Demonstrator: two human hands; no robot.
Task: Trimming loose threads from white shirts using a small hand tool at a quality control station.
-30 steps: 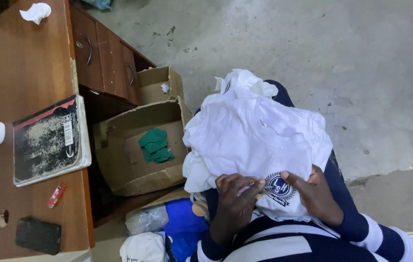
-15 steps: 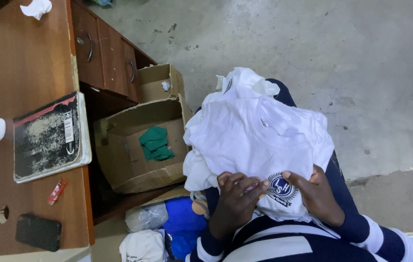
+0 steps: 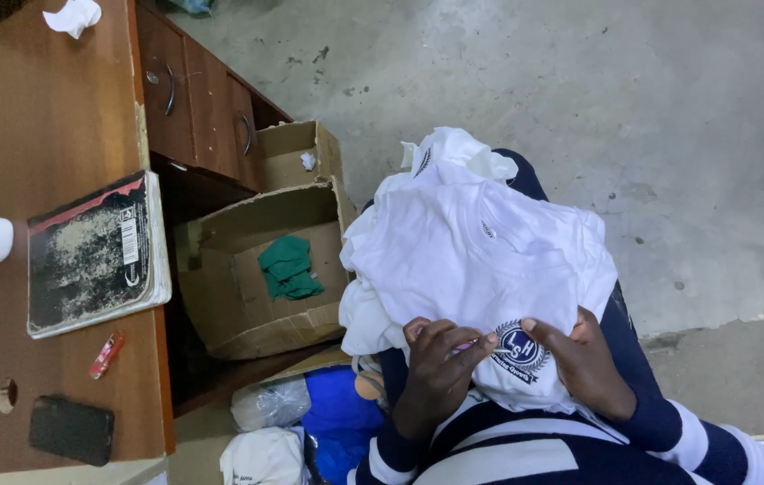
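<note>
- The left hand [image 3: 440, 373] pinches the white shirt [image 3: 481, 260] low in the frame.
- The right hand [image 3: 584, 364] grips the shirt by its blue badge [image 3: 518, 348].
- A cardboard box [image 3: 247, 296] sits left of them.

Wooden desk [image 3: 49, 117] (book [image 3: 94, 253], phone [image 3: 70, 430])

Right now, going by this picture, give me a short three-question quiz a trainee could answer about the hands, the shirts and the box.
1. True or false: both hands rest on the white shirt beside its round blue badge.
2. What lies inside the open cardboard box? A) a green cloth B) a phone C) a book
3. Fill in: the worn book lies on the wooden ____.

Key:
1. True: left hand and right hand flank the badge.
2. A, the green cloth.
3. Desk.
</note>
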